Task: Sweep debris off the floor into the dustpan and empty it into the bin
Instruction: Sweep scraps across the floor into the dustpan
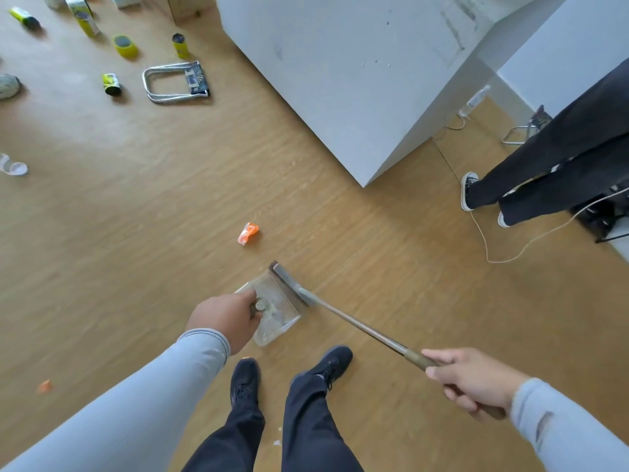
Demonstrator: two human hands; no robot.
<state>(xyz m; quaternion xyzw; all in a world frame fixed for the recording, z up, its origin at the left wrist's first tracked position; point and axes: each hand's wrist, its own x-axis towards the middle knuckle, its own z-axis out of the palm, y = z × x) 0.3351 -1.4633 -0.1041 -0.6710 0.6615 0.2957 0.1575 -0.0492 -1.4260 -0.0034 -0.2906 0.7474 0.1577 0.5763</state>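
Black shoes (289,373) and dark trousers noted at bottom centre, planted on wooden floor (136,199). Left hand (226,320) at lower centre, grip curled round handle of clear dustpan (277,308), pan resting on floor just ahead of shoes. Right hand (471,381) at lower right, grip wrapped round end of broom (357,325); broom head lying against dustpan's mouth. Orange wrapper (247,233) at frame centre, apart from pan, not yet swept. Smaller orange scrap (44,385) at lower left. Yellow cans (112,85) and metal frame (173,81) scattered at upper left. White cable (510,253) trailing at right near second person's feet (469,192). Bin not in view. Risks, as judged: light wrapper skidding past pan if swept too hard; debris spilling if pan tilts on lifting; cable snagging broom.
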